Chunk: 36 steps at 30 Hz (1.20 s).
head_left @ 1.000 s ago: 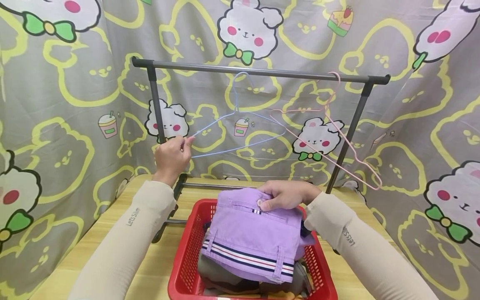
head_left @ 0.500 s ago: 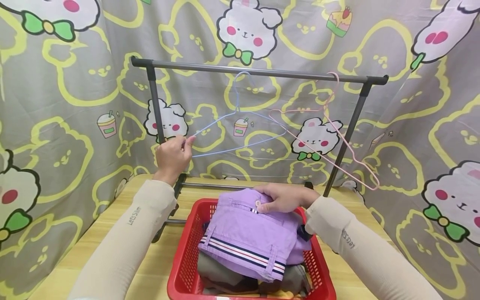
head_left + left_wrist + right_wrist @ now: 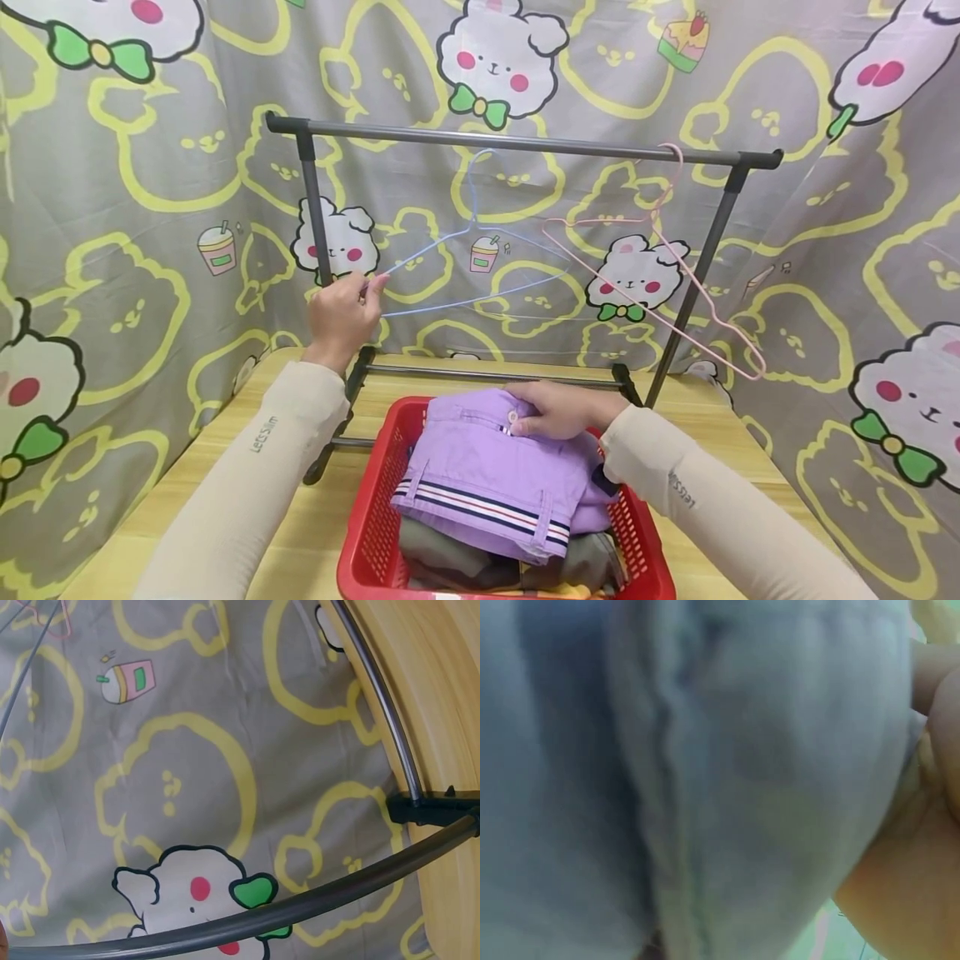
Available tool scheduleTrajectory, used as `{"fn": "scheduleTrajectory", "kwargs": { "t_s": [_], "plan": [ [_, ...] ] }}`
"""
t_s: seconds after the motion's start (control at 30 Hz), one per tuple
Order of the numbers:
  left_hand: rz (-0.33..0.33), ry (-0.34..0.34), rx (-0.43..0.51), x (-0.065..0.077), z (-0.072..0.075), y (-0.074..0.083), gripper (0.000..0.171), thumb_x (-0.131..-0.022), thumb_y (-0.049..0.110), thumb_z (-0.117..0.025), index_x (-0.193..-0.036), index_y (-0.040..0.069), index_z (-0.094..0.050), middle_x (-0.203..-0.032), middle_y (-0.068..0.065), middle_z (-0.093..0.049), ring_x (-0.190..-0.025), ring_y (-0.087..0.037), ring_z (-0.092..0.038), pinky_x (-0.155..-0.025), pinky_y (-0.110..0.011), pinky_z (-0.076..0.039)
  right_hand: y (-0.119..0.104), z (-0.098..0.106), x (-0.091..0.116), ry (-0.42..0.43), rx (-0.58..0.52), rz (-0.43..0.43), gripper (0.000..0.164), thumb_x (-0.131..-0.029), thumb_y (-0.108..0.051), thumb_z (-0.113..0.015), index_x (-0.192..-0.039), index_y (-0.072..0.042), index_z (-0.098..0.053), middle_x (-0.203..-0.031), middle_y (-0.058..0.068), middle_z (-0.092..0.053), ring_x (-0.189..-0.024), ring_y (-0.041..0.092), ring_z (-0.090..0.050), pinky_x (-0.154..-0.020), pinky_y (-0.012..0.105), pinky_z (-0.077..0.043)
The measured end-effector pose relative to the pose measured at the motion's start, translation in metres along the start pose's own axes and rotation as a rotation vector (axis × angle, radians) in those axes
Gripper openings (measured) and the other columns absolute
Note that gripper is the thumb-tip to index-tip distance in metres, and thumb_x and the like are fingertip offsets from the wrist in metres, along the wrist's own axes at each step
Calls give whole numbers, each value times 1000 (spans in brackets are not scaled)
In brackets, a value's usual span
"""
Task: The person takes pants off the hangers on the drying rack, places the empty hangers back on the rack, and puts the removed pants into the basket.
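My left hand (image 3: 345, 318) grips the left end of a blue wire clothes hanger (image 3: 423, 252). The hanger's hook sits at the level of the rack's top rail; whether it touches the rail I cannot tell. Folded purple pants (image 3: 480, 458) with a striped waistband, belt loops and a buttoned pocket lie over the basket. My right hand (image 3: 564, 408) holds their far edge, thumb on top near the button, other fingers mostly hidden. In the right wrist view, blurred cloth (image 3: 780, 765) fills most of the picture beside the hand (image 3: 907, 892).
The red basket (image 3: 367, 500) also holds dark green clothing (image 3: 450, 554). Behind it stands a grey clothes rack (image 3: 555, 146) with a pink hanger (image 3: 667, 225) on the right part of its rail. All stand on a wooden table (image 3: 300, 533), before a patterned curtain (image 3: 187, 333).
The right hand has moved slightly left and down, and the pants have shifted left and lower over the basket. The blue hanger's hook has dropped slightly; the left hand stays nearly in place.
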<state>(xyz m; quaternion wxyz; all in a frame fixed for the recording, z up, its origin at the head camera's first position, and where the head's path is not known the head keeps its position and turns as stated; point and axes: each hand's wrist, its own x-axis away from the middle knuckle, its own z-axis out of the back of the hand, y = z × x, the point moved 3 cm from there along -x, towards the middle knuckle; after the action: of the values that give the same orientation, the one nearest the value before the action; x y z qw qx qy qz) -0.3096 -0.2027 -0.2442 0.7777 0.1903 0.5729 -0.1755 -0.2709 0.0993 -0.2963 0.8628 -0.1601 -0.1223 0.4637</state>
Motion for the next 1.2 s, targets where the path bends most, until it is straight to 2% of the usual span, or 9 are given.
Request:
{"fn": "scheduleTrajectory", "kwargs": {
  "t_s": [0.07,0.2,0.33,0.47,0.7,0.83,0.97,1.2],
  "plan": [
    [5,-3,3,0,0,0,38,-91,20,-68,-65,0,-50,-51,-10,-43,-39,-26,-40,-38,-33,-28,2,-4,-1,15,7,19,42,-96,-24,-62,-127,2,-51,-107,5,-58,-102,18,-54,-95,40,-42],
    [9,-6,2,1,0,-1,37,-91,21,-69,-65,0,-51,-51,-11,-44,-39,-26,-40,-38,-33,-28,8,-12,-4,37,13,47,30,-95,-22,-64,-115,-3,-53,-93,-1,-53,-91,13,-52,-87,35,-44],
    [5,6,0,1,-1,-1,37,-90,21,-69,-66,0,-52,-51,-12,-45,-39,-27,-41,-37,-34,-28,10,-19,-7,39,13,34,26,-94,-22,-65,-110,-5,-52,-87,-5,-48,-86,11,-50,-83,33,-44],
    [0,13,3,1,-1,-2,36,-90,21,-68,-66,-1,-53,-51,-12,-46,-39,-28,-41,-37,-35,-28,14,-25,-9,41,21,23,27,-94,-22,-65,-111,-6,-52,-85,-6,-48,-83,10,-50,-80,32,-45],
    [0,13,4,1,-2,-2,36,-90,20,-68,-66,-1,-53,-51,-12,-46,-38,-27,-41,-36,-36,-29,22,-38,-9,51,22,11,51,-93,-23,-66,-136,-4,-47,-101,-3,-56,-95,11,-52,-91,34,-45],
    [2,14,1,1,-1,-1,37,-90,20,-68,-65,-1,-52,-51,-12,-46,-38,-28,-42,-36,-37,-30,24,-45,-11,59,28,-5,44,-92,-23,-68,-128,-6,-52,-89,-5,-53,-87,11,-52,-83,32,-45],
    [5,10,1,1,-1,-1,37,-90,20,-68,-65,-1,-52,-51,-12,-46,-38,-28,-42,-36,-36,-29,26,-51,-14,54,29,-44,36,-91,-24,-69,-120,-7,-56,-74,-8,-41,-74,10,-47,-72,28,-41],
    [7,-6,2,1,0,2,38,-91,21,-67,-65,-1,-52,-51,-12,-46,-39,-27,-41,-37,-33,-27,28,-59,-18,30,29,-92,31,-91,-22,-69,-116,-10,-57,-75,-8,-44,-74,9,-48,-73,27,-41]
  ]
}}
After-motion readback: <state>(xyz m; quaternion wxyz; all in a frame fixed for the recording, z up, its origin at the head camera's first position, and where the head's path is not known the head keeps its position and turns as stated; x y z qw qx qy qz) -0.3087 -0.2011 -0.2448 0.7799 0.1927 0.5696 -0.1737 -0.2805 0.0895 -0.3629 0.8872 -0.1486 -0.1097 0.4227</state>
